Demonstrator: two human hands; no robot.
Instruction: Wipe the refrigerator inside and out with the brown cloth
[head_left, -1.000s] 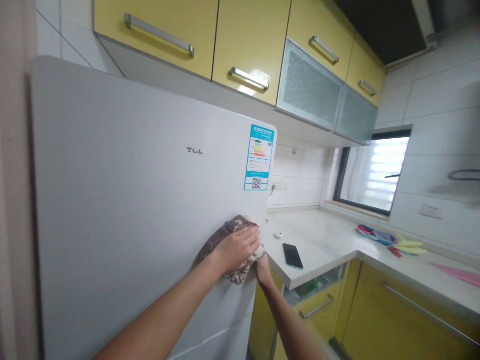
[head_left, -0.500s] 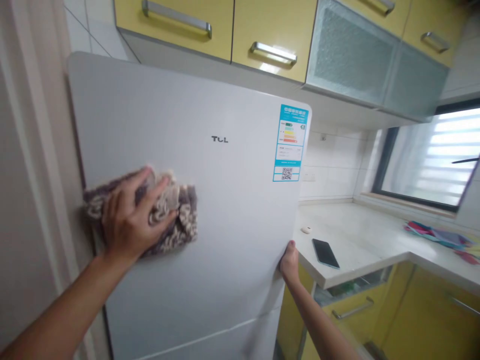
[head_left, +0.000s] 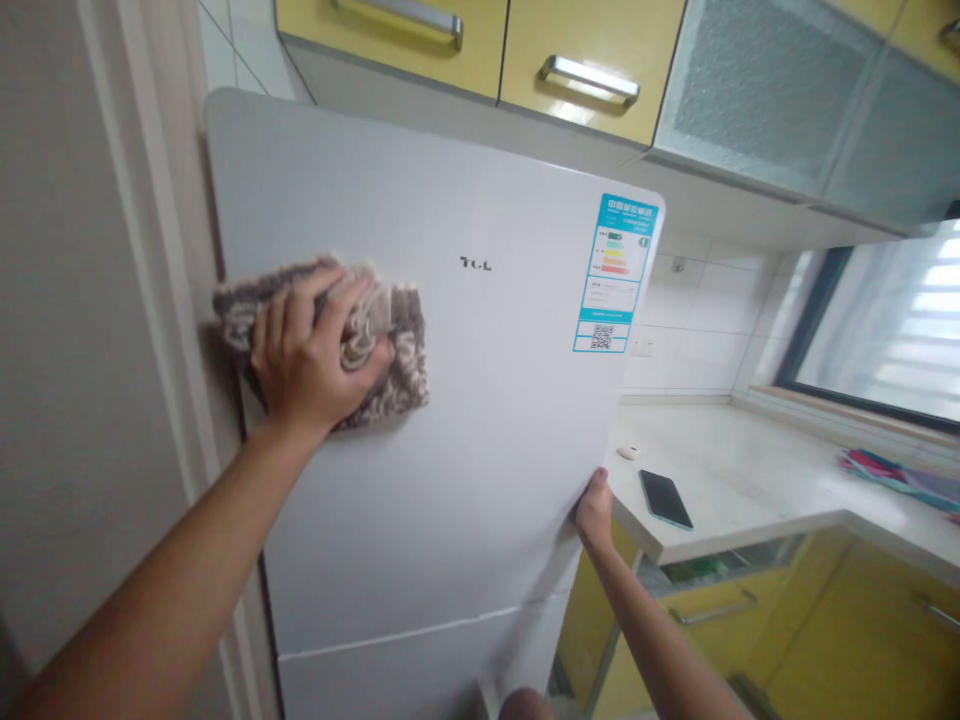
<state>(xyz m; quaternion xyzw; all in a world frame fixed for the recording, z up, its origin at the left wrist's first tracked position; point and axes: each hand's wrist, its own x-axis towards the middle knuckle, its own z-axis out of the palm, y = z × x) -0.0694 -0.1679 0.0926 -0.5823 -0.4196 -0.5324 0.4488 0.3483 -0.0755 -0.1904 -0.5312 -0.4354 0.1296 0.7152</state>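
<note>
A white fridge door (head_left: 465, 420) fills the middle of the view, with a blue energy label (head_left: 615, 275) at its upper right. My left hand (head_left: 304, 355) presses a brown-and-cream patterned cloth (head_left: 397, 355) flat against the door near its left edge, fingers closed over the fabric. My right hand (head_left: 595, 510) grips the door's right edge, with its fingers wrapped behind the edge and out of sight.
Yellow wall cabinets (head_left: 570, 50) with metal handles hang above the fridge. A white countertop (head_left: 750, 490) to the right carries a dark phone (head_left: 664, 498), a small white object (head_left: 627, 452) and coloured cloths (head_left: 892, 472). A wall and door frame (head_left: 127, 330) stand on the left.
My left hand has swept the cloth from the door's right edge across to its left side, then slightly up. My right hand has stayed on the door's right edge.
</note>
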